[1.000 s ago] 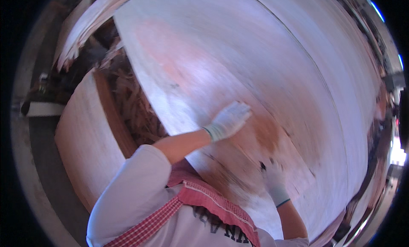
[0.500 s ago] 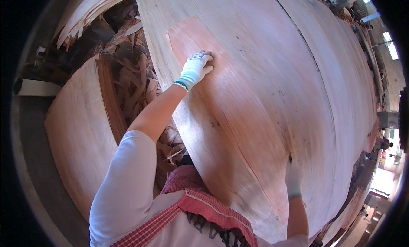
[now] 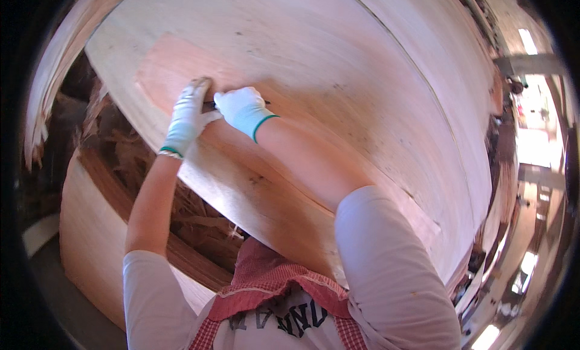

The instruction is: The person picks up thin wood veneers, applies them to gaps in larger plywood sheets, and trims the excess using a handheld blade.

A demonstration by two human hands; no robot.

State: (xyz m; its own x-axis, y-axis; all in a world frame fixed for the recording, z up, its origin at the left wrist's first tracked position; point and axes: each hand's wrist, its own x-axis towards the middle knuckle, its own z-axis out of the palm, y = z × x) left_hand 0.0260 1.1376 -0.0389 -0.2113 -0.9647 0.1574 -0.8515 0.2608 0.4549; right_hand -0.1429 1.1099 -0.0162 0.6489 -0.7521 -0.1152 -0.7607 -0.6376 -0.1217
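A long pinkish strip of wood veneer [image 3: 169,63] lies on a large pale veneer sheet [image 3: 290,24]. My left hand [image 3: 190,110], in a white glove, presses on the strip near its far left end. Its fingers are stretched out, with the thumb apart. Right beside its thumb is my right hand [image 3: 241,108], also gloved, closed around a slim dark tool [image 3: 267,102]. Only bits of that tool show at either side of the fist, so its exact kind is hidden. My right forearm crosses over the strip.
Torn veneer scraps [image 3: 199,214] fill the gap left of the big sheet. A stack of veneer [image 3: 90,229] stands at the lower left, and ragged sheets [image 3: 51,78] hang at the upper left. Machine parts and beams [image 3: 531,63] line the right side.
My right hand has come from the near right end of the strip up beside my left hand, carrying the dark tool. The left hand stays on the strip; the view has turned.
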